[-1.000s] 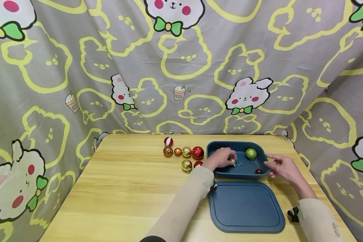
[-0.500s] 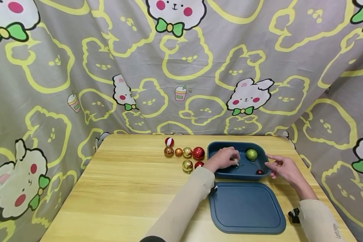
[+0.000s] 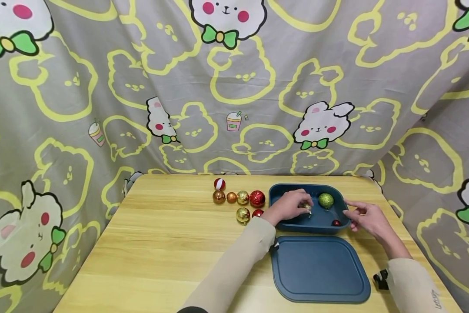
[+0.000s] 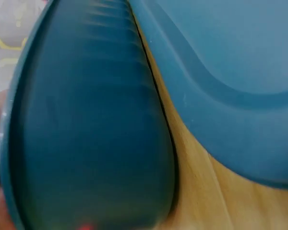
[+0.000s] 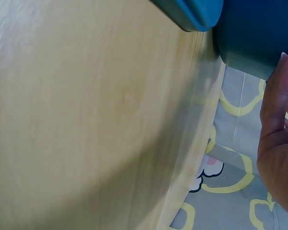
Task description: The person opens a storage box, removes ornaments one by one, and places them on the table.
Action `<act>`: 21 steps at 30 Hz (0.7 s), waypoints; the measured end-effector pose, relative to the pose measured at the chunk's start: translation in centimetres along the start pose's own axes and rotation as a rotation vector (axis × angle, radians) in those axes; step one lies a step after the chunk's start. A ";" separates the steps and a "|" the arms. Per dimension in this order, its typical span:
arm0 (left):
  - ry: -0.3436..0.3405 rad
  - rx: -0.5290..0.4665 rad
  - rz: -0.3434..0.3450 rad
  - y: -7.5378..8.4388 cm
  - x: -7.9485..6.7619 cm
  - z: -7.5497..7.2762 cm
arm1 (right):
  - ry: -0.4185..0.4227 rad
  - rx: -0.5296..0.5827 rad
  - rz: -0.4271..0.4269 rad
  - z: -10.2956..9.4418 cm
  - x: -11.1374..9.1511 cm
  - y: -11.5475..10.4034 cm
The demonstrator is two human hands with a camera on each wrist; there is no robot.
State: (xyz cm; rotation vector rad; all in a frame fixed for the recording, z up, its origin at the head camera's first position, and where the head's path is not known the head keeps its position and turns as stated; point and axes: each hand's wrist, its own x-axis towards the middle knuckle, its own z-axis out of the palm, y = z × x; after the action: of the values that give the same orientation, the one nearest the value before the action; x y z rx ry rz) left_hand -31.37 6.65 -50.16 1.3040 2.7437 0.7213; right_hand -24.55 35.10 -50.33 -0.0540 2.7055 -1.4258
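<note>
Shiny round gold ball (image 3: pixel 307 207), pinched by the left hand (image 3: pixel 293 204) inside the dark-blue rectangular box (image 3: pixel 310 228), is best released low and gently, with the right hand (image 3: pixel 369 218), fingers extended, steadying the box's right end.

Storage box (image 3: pixel 310 228), one: dark blue, rectangular, rounded corners, open-topped, upright. Contents: glittery green bauble (image 3: pixel 326 200), toward the far right; small dark red bauble (image 3: pixel 336 223), front right corner; small gold bauble (image 3: pixel 307 208), near the middle, partly covered, gripped by the left hand (image 3: pixel 291 207).
</note>
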 end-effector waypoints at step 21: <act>0.049 -0.109 0.001 1.7 -2.5 -2.7 | -0.009 0.029 0.000 0.0 -0.2 -0.1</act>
State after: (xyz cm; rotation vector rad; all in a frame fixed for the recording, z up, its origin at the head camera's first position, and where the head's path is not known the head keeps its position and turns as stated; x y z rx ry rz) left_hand -29.10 4.68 -47.46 1.2822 2.6976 0.9009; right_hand -24.40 35.11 -50.25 -0.0578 2.6772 -1.4611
